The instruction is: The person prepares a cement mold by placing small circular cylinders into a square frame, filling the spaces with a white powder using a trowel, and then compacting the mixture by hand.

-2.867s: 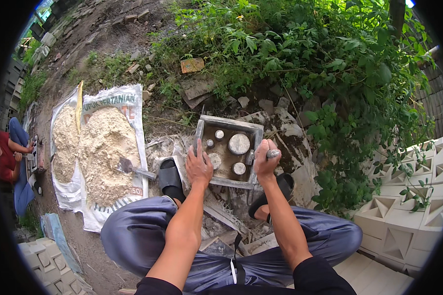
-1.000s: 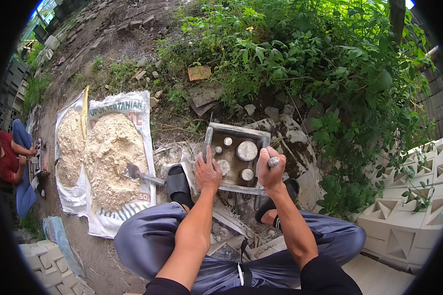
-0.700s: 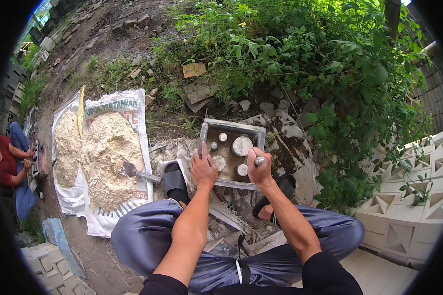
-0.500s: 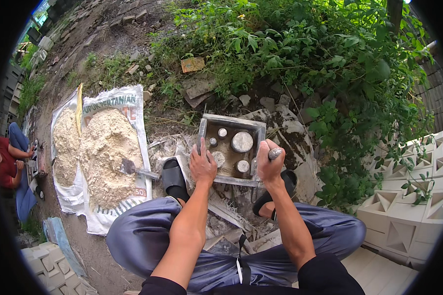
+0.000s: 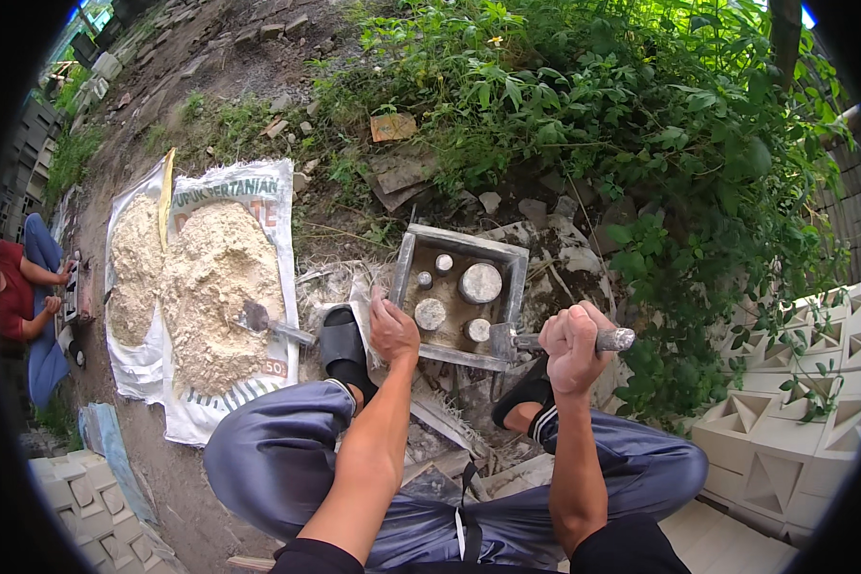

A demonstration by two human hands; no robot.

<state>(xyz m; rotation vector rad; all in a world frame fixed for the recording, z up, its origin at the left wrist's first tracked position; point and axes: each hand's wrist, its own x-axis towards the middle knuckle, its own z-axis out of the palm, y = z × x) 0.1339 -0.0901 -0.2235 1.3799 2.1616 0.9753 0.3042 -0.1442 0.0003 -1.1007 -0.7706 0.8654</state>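
Note:
A square grey mould frame [image 5: 462, 238] stands on the ground in front of me, with several round plugs of differing widths inside, the widest [image 5: 480, 283] at the far right. Brown sandy material lies between them. My right hand [image 5: 574, 349] is closed round the handle of a scraper [image 5: 502, 342], held sideways with its flat blade over the mould's near right corner. Beside the mould's near left corner is my left hand [image 5: 394, 330], holding nothing, fingers loosely stretched; whether it touches the frame I cannot tell.
Left of me, pale powder [image 5: 222, 263] is heaped on a white sack [image 5: 282, 206], with another handled tool [image 5: 292, 332] stuck in it. Patterned blocks [image 5: 780, 430] are stacked at right. Plants [image 5: 584, 124] grow beyond the mould. Another person [image 5: 33, 297] sits at far left.
My right hand has moved right and tipped the scraper from upright to sideways, lifting its blade into view. My left hand has turned and drawn back from over the mould's left edge.

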